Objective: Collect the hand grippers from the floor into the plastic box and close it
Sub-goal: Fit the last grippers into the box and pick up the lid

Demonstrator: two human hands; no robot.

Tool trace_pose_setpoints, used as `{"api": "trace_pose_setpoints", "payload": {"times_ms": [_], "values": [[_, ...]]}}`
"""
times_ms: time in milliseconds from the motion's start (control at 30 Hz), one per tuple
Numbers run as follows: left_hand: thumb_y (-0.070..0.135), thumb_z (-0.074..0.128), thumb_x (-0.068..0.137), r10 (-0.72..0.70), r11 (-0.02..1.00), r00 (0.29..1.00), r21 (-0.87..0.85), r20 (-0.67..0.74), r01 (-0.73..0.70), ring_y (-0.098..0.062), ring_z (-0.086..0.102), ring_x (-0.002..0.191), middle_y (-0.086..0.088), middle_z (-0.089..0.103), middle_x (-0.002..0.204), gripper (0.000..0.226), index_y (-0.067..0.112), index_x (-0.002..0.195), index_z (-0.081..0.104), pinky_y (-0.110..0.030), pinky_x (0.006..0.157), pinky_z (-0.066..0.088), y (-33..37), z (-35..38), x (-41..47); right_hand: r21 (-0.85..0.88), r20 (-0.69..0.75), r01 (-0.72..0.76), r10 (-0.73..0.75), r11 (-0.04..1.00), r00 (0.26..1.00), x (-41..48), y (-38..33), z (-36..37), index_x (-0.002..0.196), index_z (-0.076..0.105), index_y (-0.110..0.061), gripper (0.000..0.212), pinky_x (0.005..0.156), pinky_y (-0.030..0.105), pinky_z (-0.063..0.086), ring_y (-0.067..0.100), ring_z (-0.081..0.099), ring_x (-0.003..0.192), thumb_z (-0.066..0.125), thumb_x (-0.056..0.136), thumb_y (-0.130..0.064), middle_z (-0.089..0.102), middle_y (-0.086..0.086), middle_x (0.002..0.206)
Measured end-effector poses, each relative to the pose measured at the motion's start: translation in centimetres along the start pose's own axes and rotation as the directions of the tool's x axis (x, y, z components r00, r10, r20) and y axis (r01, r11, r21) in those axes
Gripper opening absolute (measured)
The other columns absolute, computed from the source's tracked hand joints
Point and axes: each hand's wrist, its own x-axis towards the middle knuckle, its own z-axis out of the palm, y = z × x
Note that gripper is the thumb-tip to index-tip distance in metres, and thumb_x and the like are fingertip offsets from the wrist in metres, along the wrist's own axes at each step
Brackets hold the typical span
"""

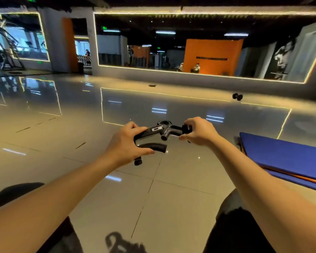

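A black hand gripper [161, 132] is held above the glossy floor, at the centre of the head view. My left hand [125, 145] grips its two handles, fingers curled round the upper one and thumb under the lower curved one. My right hand [199, 131] pinches the black knob at the gripper's right end. The plastic box is not in view.
A blue mat with an orange edge [288, 157] lies on the floor at the right. A dark dumbbell [237, 96] and a small dark object [152, 85] sit farther back near the mirrored wall. My dark-clothed knees [232, 225] fill the bottom corners.
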Motion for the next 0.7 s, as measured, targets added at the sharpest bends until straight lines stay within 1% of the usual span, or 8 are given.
{"api": "trace_pose_setpoints", "payload": {"times_ms": [67,167,200,367,500,567,633,700], "values": [[0.059,0.086,0.062,0.047,0.999,0.998,-0.008,0.048,-0.047,-0.006,0.055,0.089,0.011,0.051,0.100,0.081,0.025,0.133,0.063,-0.020,0.073,0.050,2.1,1.7,1.3,-0.004,-0.003,-0.049,0.049,0.999,0.999,-1.5,2.7,-1.0,0.099,0.071,-0.017,0.036,0.078,0.046,0.059,0.024,0.069,0.083,0.082,0.078,-0.043,0.072,0.002,0.089],[0.059,0.085,0.061,0.101,0.994,0.987,-0.057,0.121,-0.095,-0.014,0.057,0.090,0.008,0.051,0.100,0.082,0.022,0.132,0.065,-0.035,0.078,0.055,4.8,4.5,3.1,0.012,-0.028,-0.125,0.126,0.992,0.992,-3.7,6.4,-2.1,0.107,0.070,-0.017,0.040,0.080,0.045,0.059,0.023,0.070,0.083,0.082,0.079,-0.043,0.072,0.003,0.092],[0.062,0.084,0.061,0.108,0.993,0.986,-0.071,0.130,-0.100,-0.014,0.057,0.091,0.009,0.051,0.100,0.084,0.023,0.132,0.064,-0.035,0.079,0.055,5.6,5.5,3.6,0.021,-0.030,-0.148,0.148,0.989,0.988,-4.6,7.6,-2.4,0.110,0.069,-0.017,0.042,0.080,0.044,0.059,0.021,0.070,0.082,0.082,0.079,-0.042,0.072,0.003,0.093],[0.073,0.075,0.056,0.161,0.970,0.972,-0.209,0.173,-0.124,-0.010,0.056,0.093,0.011,0.051,0.101,0.093,0.024,0.134,0.063,-0.021,0.076,0.045,10.0,11.6,5.9,-0.020,-0.042,-0.294,0.293,0.956,0.955,-9.4,13.9,-4.2,0.113,0.069,-0.016,0.045,0.072,0.035,0.055,0.016,0.068,0.079,0.083,0.079,-0.042,0.071,0.002,0.097],[0.063,0.083,0.061,0.246,0.938,0.937,-0.303,0.249,-0.166,-0.013,0.056,0.095,0.008,0.052,0.103,0.086,0.024,0.135,0.062,-0.032,0.082,0.054,14.6,16.7,7.6,-0.110,-0.045,-0.419,0.417,0.901,0.908,-13.0,18.8,-6.1,0.110,0.069,-0.020,0.041,0.070,0.033,0.052,0.015,0.065,0.081,0.083,0.079,-0.043,0.072,0.001,0.098],[0.061,0.085,0.063,0.305,0.916,0.912,-0.345,0.274,-0.203,-0.013,0.056,0.094,0.009,0.052,0.101,0.082,0.026,0.133,0.062,-0.034,0.080,0.055,16.8,19.2,8.6,-0.143,-0.058,-0.491,0.488,0.860,0.871,-14.7,21.0,-7.1,0.114,0.069,-0.018,0.045,0.076,0.037,0.055,0.019,0.065,0.088,0.083,0.079,-0.043,0.071,0.002,0.105],[0.061,0.085,0.063,0.366,0.893,0.883,-0.376,0.292,-0.246,-0.011,0.053,0.091,0.011,0.050,0.099,0.082,0.026,0.133,0.062,-0.026,0.074,0.050,18.9,21.5,9.8,-0.152,-0.067,-0.563,0.560,0.812,0.826,-16.5,23.1,-8.0,0.120,0.068,-0.016,0.052,0.084,0.042,0.057,0.023,0.066,0.097,0.084,0.078,-0.042,0.071,0.006,0.114],[0.061,0.084,0.063,0.419,0.869,0.857,-0.404,0.299,-0.285,-0.010,0.052,0.090,0.011,0.050,0.099,0.082,0.026,0.133,0.063,-0.018,0.068,0.041,20.8,23.8,10.9,-0.146,-0.078,-0.632,0.628,0.761,0.774,-18.2,25.3,-8.8,0.127,0.065,-0.016,0.058,0.084,0.039,0.057,0.023,0.066,0.100,0.085,0.078,-0.041,0.070,0.007,0.120]]}}
